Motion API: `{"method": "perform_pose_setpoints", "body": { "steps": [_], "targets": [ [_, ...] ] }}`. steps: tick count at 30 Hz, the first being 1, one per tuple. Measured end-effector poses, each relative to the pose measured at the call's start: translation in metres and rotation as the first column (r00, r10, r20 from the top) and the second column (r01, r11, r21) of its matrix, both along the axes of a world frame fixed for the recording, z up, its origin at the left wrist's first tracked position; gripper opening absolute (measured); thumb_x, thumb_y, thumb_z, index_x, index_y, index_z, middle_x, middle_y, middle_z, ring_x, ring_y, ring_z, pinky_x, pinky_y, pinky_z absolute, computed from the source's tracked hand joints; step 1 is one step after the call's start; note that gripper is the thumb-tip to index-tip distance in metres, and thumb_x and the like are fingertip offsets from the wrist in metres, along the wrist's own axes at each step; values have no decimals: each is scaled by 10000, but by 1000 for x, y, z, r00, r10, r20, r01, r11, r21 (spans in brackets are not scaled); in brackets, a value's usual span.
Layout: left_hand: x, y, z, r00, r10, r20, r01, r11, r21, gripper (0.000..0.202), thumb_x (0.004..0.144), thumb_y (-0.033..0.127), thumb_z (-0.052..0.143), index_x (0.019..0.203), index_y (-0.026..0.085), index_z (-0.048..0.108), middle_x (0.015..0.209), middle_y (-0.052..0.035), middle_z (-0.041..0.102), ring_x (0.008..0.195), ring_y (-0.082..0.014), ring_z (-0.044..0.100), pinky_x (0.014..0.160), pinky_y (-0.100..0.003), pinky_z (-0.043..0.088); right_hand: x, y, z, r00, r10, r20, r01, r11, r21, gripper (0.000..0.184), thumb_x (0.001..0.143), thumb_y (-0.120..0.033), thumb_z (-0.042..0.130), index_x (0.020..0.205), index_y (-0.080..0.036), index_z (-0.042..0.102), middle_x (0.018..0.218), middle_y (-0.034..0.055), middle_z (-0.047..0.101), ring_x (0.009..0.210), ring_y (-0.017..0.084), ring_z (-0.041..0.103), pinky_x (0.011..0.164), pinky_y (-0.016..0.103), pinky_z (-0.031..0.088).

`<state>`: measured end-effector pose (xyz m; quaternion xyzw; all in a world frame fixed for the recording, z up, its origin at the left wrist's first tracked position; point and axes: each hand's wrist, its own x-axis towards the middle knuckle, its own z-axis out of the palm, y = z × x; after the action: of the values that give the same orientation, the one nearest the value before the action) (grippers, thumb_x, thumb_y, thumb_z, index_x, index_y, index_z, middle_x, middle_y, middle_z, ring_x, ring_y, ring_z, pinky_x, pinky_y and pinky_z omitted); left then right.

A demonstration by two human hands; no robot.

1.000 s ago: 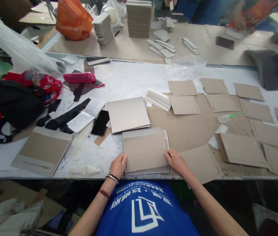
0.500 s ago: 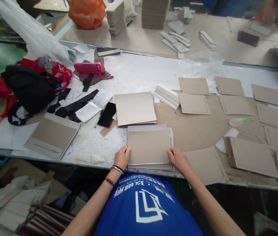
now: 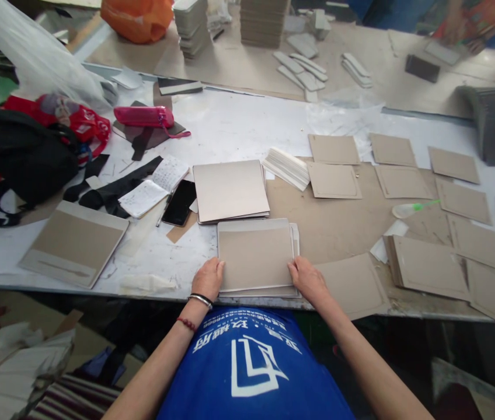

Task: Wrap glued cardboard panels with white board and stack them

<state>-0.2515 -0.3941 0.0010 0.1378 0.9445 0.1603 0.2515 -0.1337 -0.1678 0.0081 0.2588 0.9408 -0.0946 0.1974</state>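
Observation:
A tan board panel with pale strips along its edges (image 3: 254, 255) lies between my hands, on top of a small stack of like panels at the table's front edge. My left hand (image 3: 208, 279) grips its left edge, thumb on top and the other fingers hidden or curled. On the opposite edge, my right hand (image 3: 307, 280) pinches the same panel. Just behind it is a second stack of plain panels (image 3: 231, 190). To the right, a tan sheet (image 3: 352, 286) lies partly behind my right forearm.
Tan panels (image 3: 431, 245) lie in rows at right, beside a bottle with a green tip (image 3: 407, 209). A bundle of white strips (image 3: 286, 167), a phone (image 3: 180, 202), a notebook (image 3: 153, 185), a pink pouch (image 3: 143, 116) and a black bag (image 3: 24, 157) stand further back. Another person's hands (image 3: 453, 29) show far right.
The whole scene has shifted slightly left in view as the camera turned a little right. Both hands keep their hold on the panel's edges. The other person's hands at far right moved.

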Motion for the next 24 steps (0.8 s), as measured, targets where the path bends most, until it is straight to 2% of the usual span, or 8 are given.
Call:
{"method": "perform_pose_setpoints", "body": {
  "steps": [6,15,24],
  "targets": [
    [0,1,1,999,-41,-9,40,998,-54,229,871,295,323,761,194,497,818,-57,602,757,-172,544,631,-268,311,2,-2,3,1000,4,-10,-4,1000,8,210,886,-315,352,887,-178,512,865,60,579,717,159,563,578,256,335],
    [-1,3,3,999,-40,7,40,996,-83,232,874,289,319,788,188,510,850,-69,606,788,-176,552,636,-269,317,-1,-3,3,1000,-5,17,5,1000,12,211,886,-298,343,904,-170,510,909,78,582,747,177,577,584,267,346],
    [-1,2,-5,1000,2,17,-1,999,-54,220,872,274,344,800,186,533,832,-55,613,781,-159,552,644,-256,322,-6,-1,1,993,0,118,1,1000,-10,244,893,-322,319,938,-168,502,952,78,571,824,183,568,631,263,356]
  ]
}}
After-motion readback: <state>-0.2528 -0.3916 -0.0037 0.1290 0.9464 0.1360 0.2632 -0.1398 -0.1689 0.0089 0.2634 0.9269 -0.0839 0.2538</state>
